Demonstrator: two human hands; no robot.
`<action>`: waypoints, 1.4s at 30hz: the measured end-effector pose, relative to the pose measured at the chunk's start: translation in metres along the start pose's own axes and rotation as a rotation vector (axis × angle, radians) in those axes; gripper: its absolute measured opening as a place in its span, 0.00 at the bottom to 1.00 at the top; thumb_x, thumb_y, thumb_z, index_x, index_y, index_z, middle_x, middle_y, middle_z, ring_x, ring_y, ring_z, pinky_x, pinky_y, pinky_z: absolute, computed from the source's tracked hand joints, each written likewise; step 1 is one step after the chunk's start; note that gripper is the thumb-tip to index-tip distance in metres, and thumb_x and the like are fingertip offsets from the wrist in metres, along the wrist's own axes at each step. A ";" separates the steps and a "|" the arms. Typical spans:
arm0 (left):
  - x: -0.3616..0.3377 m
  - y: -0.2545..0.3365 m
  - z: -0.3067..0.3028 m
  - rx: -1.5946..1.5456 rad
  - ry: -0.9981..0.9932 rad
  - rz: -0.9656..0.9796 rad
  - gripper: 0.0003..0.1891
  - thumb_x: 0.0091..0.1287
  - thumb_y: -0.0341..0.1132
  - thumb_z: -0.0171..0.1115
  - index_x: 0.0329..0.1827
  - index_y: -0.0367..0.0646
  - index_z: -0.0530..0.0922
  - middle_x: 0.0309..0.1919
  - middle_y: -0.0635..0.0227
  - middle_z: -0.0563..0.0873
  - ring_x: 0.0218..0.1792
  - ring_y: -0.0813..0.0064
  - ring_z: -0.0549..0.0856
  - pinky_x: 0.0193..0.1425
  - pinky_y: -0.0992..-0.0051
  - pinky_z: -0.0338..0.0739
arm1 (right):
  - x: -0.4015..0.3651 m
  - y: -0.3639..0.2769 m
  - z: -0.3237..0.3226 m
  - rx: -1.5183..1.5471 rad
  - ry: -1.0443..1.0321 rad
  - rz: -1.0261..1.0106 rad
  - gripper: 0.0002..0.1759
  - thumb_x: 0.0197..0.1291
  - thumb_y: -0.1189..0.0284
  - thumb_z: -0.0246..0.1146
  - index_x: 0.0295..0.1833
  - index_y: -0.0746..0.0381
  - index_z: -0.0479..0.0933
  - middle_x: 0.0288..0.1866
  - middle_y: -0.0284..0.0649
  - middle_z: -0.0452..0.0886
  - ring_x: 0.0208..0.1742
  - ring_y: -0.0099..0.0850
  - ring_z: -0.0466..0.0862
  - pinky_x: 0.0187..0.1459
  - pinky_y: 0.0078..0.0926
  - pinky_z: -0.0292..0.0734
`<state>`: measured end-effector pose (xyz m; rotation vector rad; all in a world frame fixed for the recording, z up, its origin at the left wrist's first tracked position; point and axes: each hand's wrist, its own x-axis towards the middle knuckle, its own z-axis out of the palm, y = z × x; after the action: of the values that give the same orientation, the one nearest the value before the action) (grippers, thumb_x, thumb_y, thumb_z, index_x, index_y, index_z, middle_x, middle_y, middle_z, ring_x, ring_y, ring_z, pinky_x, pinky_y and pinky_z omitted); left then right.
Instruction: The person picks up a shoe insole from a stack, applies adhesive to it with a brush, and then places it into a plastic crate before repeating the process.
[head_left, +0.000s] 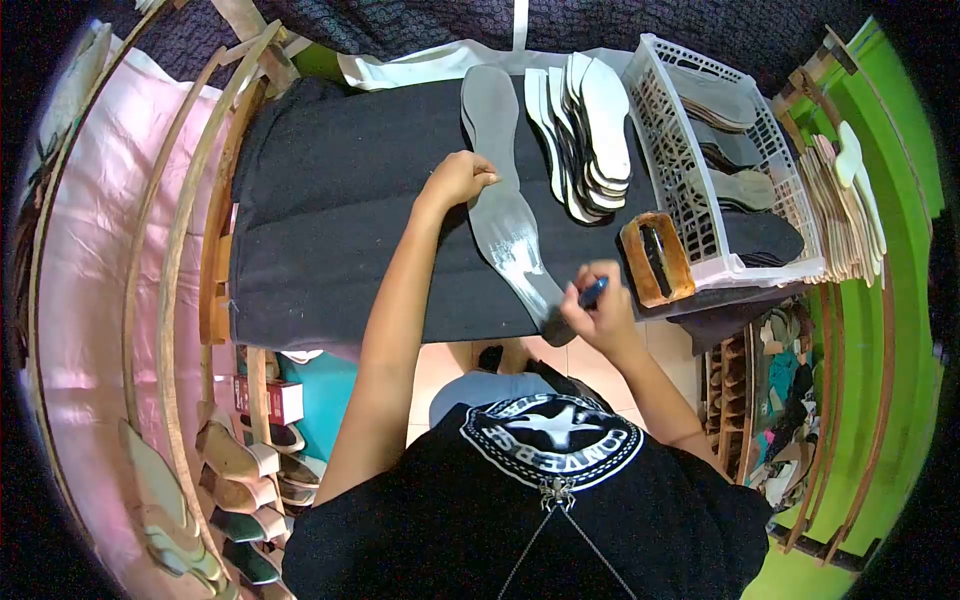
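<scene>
Under left hand (460,180), grey soles (503,217), in right hand (607,316), blue-handled tool (594,291).

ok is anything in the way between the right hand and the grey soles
Nothing visible: the right hand, holding a blue tool, is at the near end of the grey soles. The left hand is farther up; the tan box sits off to the right.

Flat grey sole-shaped pieces (503,212), the near one glossy, lie end to end, a blue-handled tool (594,292) held at near right.
</scene>
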<state>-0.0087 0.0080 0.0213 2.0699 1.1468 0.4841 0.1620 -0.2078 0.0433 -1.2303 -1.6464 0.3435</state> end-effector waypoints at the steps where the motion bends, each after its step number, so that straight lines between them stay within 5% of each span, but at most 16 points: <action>1: 0.000 0.001 0.000 0.010 0.014 0.011 0.11 0.51 0.35 0.60 0.35 0.38 0.79 0.27 0.57 0.81 0.26 0.65 0.81 0.34 0.72 0.73 | 0.013 -0.001 0.006 -0.050 -0.001 -0.015 0.17 0.46 0.75 0.60 0.36 0.64 0.58 0.20 0.42 0.70 0.16 0.38 0.73 0.19 0.29 0.69; 7: 0.001 -0.005 0.005 0.014 0.054 0.018 0.11 0.51 0.35 0.60 0.34 0.38 0.79 0.27 0.56 0.81 0.28 0.65 0.81 0.35 0.72 0.73 | 0.028 0.026 0.036 -0.113 0.080 -0.279 0.19 0.44 0.74 0.62 0.37 0.63 0.59 0.19 0.40 0.70 0.14 0.37 0.73 0.16 0.30 0.69; 16: 0.001 -0.005 0.005 0.061 0.092 0.041 0.11 0.51 0.36 0.60 0.34 0.39 0.79 0.29 0.56 0.81 0.32 0.62 0.80 0.38 0.71 0.73 | -0.002 0.005 -0.016 -0.102 -0.069 -0.090 0.14 0.45 0.74 0.59 0.34 0.63 0.61 0.13 0.39 0.67 0.11 0.34 0.72 0.14 0.29 0.66; 23: 0.000 -0.005 0.007 0.036 0.085 0.044 0.11 0.50 0.36 0.60 0.34 0.40 0.79 0.29 0.57 0.81 0.33 0.62 0.80 0.39 0.71 0.72 | 0.050 0.029 0.044 -0.106 0.135 -0.201 0.16 0.44 0.73 0.60 0.37 0.63 0.62 0.15 0.41 0.70 0.13 0.38 0.74 0.15 0.31 0.68; 26: 0.001 -0.007 0.007 0.078 0.091 0.049 0.10 0.52 0.34 0.60 0.34 0.36 0.78 0.27 0.58 0.82 0.27 0.73 0.81 0.33 0.76 0.73 | 0.028 0.023 0.025 -0.141 0.106 -0.241 0.17 0.43 0.74 0.60 0.38 0.63 0.61 0.17 0.40 0.71 0.13 0.36 0.74 0.15 0.29 0.68; 34: -0.004 0.003 0.005 0.068 0.112 0.058 0.10 0.53 0.32 0.59 0.34 0.34 0.78 0.22 0.61 0.81 0.20 0.77 0.78 0.26 0.76 0.71 | 0.012 0.014 -0.018 -0.159 -0.061 -0.105 0.15 0.43 0.74 0.60 0.35 0.63 0.61 0.15 0.41 0.70 0.13 0.38 0.74 0.15 0.31 0.67; 39: 0.002 -0.002 0.007 0.026 0.065 0.073 0.09 0.54 0.31 0.58 0.33 0.33 0.77 0.17 0.63 0.79 0.14 0.79 0.75 0.20 0.77 0.69 | 0.054 0.033 0.028 -0.057 0.179 -0.158 0.15 0.44 0.73 0.60 0.36 0.63 0.62 0.15 0.41 0.70 0.13 0.40 0.74 0.15 0.32 0.67; 42: 0.001 0.001 0.005 0.076 0.048 0.036 0.09 0.53 0.31 0.58 0.34 0.33 0.77 0.19 0.62 0.80 0.17 0.77 0.77 0.23 0.76 0.71 | 0.043 0.033 0.030 -0.117 0.126 -0.156 0.16 0.43 0.73 0.61 0.36 0.62 0.63 0.16 0.42 0.70 0.14 0.39 0.74 0.15 0.32 0.67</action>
<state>-0.0049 0.0065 0.0183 2.1579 1.1735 0.5177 0.1564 -0.1475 0.0300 -1.1753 -1.6597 0.0722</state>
